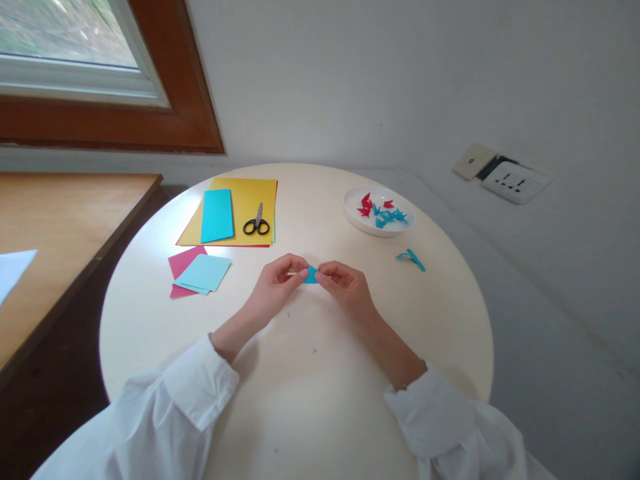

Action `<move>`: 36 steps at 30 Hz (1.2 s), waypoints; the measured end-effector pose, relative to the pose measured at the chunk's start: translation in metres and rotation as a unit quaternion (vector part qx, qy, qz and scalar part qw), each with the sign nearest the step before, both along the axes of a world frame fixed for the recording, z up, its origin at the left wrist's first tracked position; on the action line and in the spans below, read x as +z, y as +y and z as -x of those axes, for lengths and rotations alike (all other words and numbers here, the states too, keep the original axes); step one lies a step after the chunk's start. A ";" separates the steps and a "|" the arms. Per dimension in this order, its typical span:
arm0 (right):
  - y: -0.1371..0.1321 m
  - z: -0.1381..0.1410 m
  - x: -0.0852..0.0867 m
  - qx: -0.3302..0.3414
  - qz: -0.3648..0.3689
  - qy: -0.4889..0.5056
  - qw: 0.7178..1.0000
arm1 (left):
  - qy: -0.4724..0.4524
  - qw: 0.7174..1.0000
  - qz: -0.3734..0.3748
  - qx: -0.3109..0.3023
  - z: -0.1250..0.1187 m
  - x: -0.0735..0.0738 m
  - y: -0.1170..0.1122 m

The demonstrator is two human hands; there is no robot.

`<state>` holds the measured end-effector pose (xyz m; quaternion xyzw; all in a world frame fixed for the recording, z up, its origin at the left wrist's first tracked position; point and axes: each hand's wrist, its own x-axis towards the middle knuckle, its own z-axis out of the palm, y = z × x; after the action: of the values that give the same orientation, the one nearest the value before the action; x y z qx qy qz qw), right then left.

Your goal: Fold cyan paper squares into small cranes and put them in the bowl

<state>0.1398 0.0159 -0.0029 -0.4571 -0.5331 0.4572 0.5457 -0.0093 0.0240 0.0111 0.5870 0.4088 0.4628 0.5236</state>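
My left hand (278, 283) and my right hand (344, 285) meet over the middle of the round white table (310, 400). Both pinch a small folded piece of blue paper (311, 274) between their fingertips, one from each side. The fingers of both hands are curled closed on it. White sleeves cover both forearms. Black-handled scissors (257, 223) lie shut on a yellow sheet (250, 195) at the far left of the table.
A blue sheet (217, 215) lies on the yellow stack. Light blue and pink sheets (200, 273) lie nearer. A white plate (350, 208) holds several small red and blue folded pieces. One blue folded piece (412, 258) lies beside it. A wooden desk (55, 227) stands left.
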 end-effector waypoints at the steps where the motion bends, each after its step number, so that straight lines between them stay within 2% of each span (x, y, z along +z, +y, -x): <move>1: 0.000 0.000 0.000 -0.009 0.003 0.001 1.000 | 0.001 1.000 0.005 0.001 0.000 0.000 0.000; 8: 0.003 0.001 -0.002 -0.092 0.014 0.033 0.995 | 0.021 0.999 0.006 0.034 -0.001 -0.002 0.002; 14: 0.003 0.000 -0.003 -0.123 -0.003 0.036 0.992 | 0.000 0.999 0.036 -0.010 -0.003 -0.006 0.002; 18: 0.003 0.001 -0.003 -0.122 -0.001 0.035 0.992 | -0.013 0.999 0.032 -0.008 -0.003 -0.004 0.001; 24: 0.004 0.001 -0.004 -0.106 0.008 0.031 0.994 | 0.051 0.996 -0.074 0.019 -0.002 -0.009 0.000; 27: 0.005 0.002 -0.005 -0.088 0.015 0.028 0.996 | 0.077 0.991 -0.104 0.042 -0.002 -0.010 -0.001; 31: 0.004 0.001 -0.006 -0.071 0.005 0.027 0.997 | 0.067 0.992 -0.091 0.060 -0.002 -0.009 -0.001; 36: 0.001 0.002 -0.007 -0.066 -0.030 -0.026 0.997 | 0.050 0.995 -0.051 0.072 -0.002 -0.008 0.001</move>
<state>0.1378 0.0167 -0.0097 -0.4866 -0.5288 0.3922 0.5743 -0.0069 0.0246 0.0034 0.6043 0.4514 0.4897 0.4374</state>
